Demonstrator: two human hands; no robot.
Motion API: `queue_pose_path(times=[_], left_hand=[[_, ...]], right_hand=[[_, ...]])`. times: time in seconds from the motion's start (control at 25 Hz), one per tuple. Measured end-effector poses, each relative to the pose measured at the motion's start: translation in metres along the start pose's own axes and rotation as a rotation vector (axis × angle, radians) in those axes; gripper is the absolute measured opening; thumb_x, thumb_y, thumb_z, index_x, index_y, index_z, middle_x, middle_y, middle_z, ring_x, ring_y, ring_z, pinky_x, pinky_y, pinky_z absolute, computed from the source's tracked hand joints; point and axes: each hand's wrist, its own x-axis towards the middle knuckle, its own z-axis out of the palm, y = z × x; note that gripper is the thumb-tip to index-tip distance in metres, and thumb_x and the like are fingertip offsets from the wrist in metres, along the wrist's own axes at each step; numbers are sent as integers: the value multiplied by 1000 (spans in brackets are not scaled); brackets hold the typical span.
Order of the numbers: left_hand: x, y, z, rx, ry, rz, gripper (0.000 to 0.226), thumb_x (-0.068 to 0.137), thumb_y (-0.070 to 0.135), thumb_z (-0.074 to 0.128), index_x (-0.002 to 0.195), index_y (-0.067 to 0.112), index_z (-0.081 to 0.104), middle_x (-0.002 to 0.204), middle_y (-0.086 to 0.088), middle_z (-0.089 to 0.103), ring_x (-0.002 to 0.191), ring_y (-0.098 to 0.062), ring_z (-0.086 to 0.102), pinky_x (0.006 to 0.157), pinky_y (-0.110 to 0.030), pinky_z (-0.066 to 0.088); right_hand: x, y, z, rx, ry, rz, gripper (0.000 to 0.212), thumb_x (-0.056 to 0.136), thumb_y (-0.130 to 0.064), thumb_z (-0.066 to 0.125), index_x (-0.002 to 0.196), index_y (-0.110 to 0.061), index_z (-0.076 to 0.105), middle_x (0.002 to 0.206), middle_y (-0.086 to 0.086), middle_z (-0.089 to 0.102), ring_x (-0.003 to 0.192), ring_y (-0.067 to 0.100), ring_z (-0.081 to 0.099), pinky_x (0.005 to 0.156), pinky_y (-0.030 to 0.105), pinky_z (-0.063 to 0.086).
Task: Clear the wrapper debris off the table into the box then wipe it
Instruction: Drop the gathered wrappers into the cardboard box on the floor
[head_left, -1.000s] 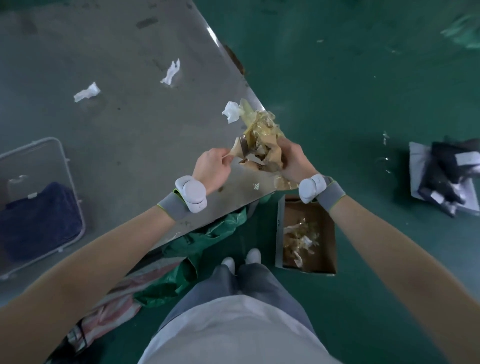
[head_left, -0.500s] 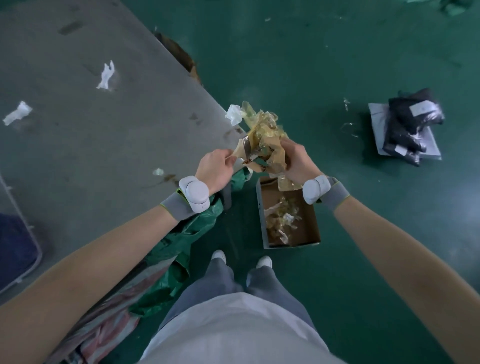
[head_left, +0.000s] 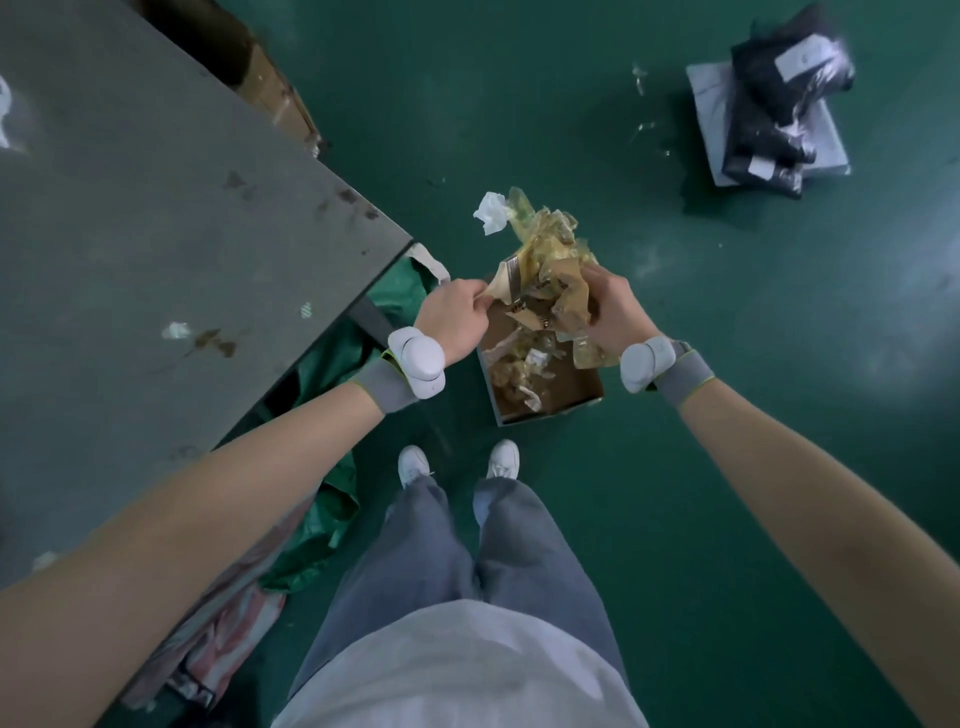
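Note:
A crumpled wad of yellowish-brown wrapper debris (head_left: 545, 270), with a white scrap at its top, is held above the open cardboard box (head_left: 571, 387) on the green floor. My right hand (head_left: 613, 312) grips the wad's right side. My left hand (head_left: 457, 317) pinches its left edge. The box holds more wrapper scraps (head_left: 519, 369). The grey table (head_left: 156, 249) lies to the left, with a small clear scrap (head_left: 176, 330) and brown stains on it. A white scrap (head_left: 4, 111) shows at the table's far left edge.
Green sheeting (head_left: 332, 395) and striped bags are stuffed under the table's near edge. A brown carton (head_left: 270, 88) sits behind the table. Black packets on a grey mailer (head_left: 774, 114) lie on the floor at the upper right. My feet (head_left: 457, 462) stand just before the box.
Both hands have carried the wad off the table edge, rightwards, to above the box. The view has swung right, so the table and its tray have slid left.

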Motion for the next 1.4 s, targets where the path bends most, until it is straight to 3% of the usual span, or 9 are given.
queue_pose_path(times=[0.08,0.24,0.32,0.72,0.84,0.96,1.08,1.24,1.4], left_hand=[[14,-3,23,30,-44,-10,28,98,16,42,91,-1,64,69,-12,53,64,-29,47,60,-32,33],[46,-21,73,69,-135,-37,29,96,16,42,74,3,53,67,-12,50,63,-30,45,58,-32,30],[59,-34,95,81,-182,-55,29,96,17,42,70,6,49,66,-12,48,62,-30,43,58,-32,29],[165,-155,264,95,-283,-227,25,94,13,44,88,7,68,73,-14,58,68,-35,49,57,-31,32],[188,-187,296,129,-296,-263,29,91,10,44,62,10,49,62,-13,42,63,-29,34,51,-31,19],[206,-222,327,105,-304,-335,38,89,7,44,54,13,32,57,-7,30,65,-25,27,50,-32,13],[222,-253,355,50,-263,-364,41,91,9,44,53,14,29,57,-7,30,64,-25,27,50,-32,12],[228,-264,362,-21,-186,-393,29,91,13,47,63,5,49,63,-12,37,63,-24,31,54,-29,21],[225,-258,344,-214,-135,-313,27,90,18,49,74,-1,60,60,-10,40,59,-20,34,57,-30,26]], right_hand=[[-3,27,11,9,-42,66,26,77,-16,70,92,2,59,90,18,57,79,38,56,72,49,50],[-6,68,38,81,-83,116,43,75,-45,59,85,-4,58,83,13,55,74,33,54,68,37,47],[-6,88,58,73,-103,151,40,74,-44,57,82,-5,57,80,9,52,73,32,53,68,39,48],[32,241,225,127,-288,481,66,61,-22,88,120,-9,60,113,9,64,104,30,60,92,36,48],[44,276,263,133,-331,582,65,59,-21,89,116,-8,60,110,8,66,103,27,61,86,32,48],[53,308,305,216,-307,786,37,74,-11,75,108,-5,62,96,5,63,93,22,60,76,27,43],[67,344,344,447,-153,1048,25,79,-4,58,103,0,63,98,14,68,99,31,65,79,37,53],[76,354,354,813,-82,1217,38,94,-21,55,127,-3,56,124,12,59,114,25,55,98,37,45],[78,356,356,1274,134,1447,18,92,-16,52,106,-11,61,115,14,61,102,33,59,86,44,54]])
